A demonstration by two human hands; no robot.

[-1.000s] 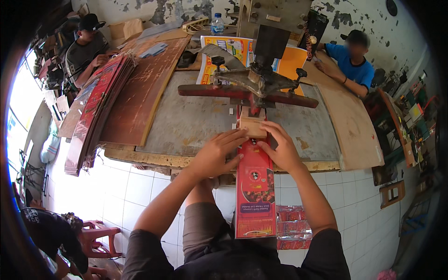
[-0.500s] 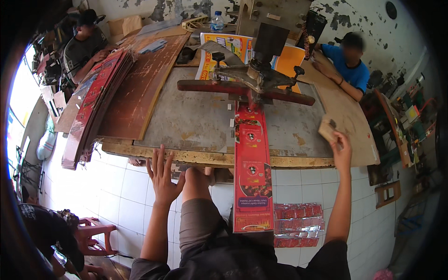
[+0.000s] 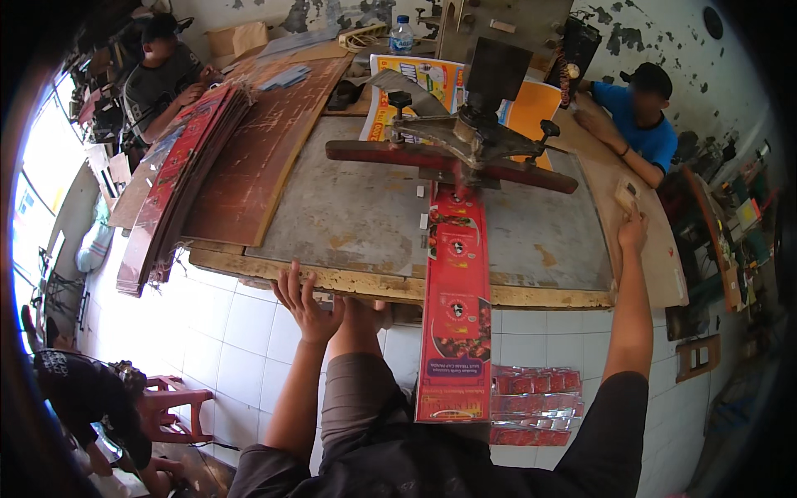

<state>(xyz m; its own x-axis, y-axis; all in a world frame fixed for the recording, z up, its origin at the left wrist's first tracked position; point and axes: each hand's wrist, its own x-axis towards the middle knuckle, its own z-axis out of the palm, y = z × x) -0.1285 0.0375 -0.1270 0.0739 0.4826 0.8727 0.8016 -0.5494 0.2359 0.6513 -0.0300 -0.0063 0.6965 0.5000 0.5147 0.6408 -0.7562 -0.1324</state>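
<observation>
At the table's near edge my left hand (image 3: 307,303) is empty, its fingers apart and slightly bent. My right hand (image 3: 633,234) is at the right side of the table, fingers closed at the near end of a small wooden block (image 3: 627,194). Between my hands a long red printed strip (image 3: 457,307) runs from beneath a metal press head with a red crossbar (image 3: 374,153) over the table edge towards my lap. Neither hand touches the strip. Its far end is hidden under the press head.
Long red strips lie stacked (image 3: 178,187) at the left, on a brown board (image 3: 261,158). Shiny red packets (image 3: 535,405) lie low, right of the strip. A person in blue (image 3: 643,124) sits far right, another person far left (image 3: 166,79). A red stool (image 3: 174,408) stands lower left.
My right hand has moved farther away and right, bringing the wooden block onto the brown board. My left hand's fingers have bent and it has shifted slightly right. The whole view has shifted a little.
</observation>
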